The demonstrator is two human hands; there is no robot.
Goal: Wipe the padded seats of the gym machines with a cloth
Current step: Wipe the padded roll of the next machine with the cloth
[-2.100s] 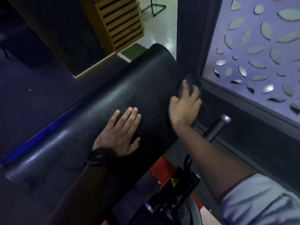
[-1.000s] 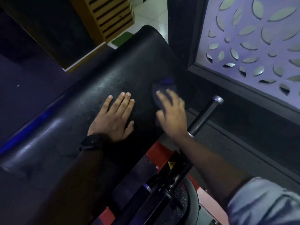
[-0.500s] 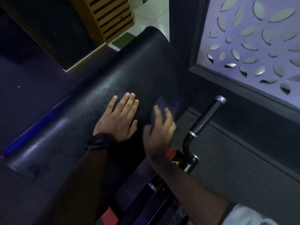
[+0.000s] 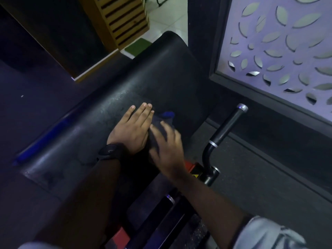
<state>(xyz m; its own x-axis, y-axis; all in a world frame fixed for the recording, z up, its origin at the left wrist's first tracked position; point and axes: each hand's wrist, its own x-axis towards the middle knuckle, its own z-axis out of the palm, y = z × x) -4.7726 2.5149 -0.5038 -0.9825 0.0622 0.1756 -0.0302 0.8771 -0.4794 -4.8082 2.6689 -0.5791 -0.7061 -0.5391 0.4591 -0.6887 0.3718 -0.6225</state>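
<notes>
A long black padded seat [image 4: 154, 83] runs diagonally from lower left to upper middle. My left hand [image 4: 132, 130] lies flat on the pad with straight fingers, a dark watch on its wrist. Right beside it, my right hand [image 4: 167, 144] presses a dark blue cloth [image 4: 165, 117] onto the pad with spread fingers. The hand is motion-blurred. Most of the cloth is hidden under it; a blue corner sticks out beyond the fingertips, touching the left hand's side.
A black machine handle [image 4: 226, 128] with a silver cap rises just right of the pad, above red frame parts [image 4: 190, 166]. A perforated lilac wall panel [image 4: 280, 44] stands at right. A wooden slatted stand [image 4: 124, 20] and tiled floor lie beyond the pad's far end.
My right hand has slid the cloth down the pad's right side and leftward until it sits against my left hand. The left hand has stayed flat in place.
</notes>
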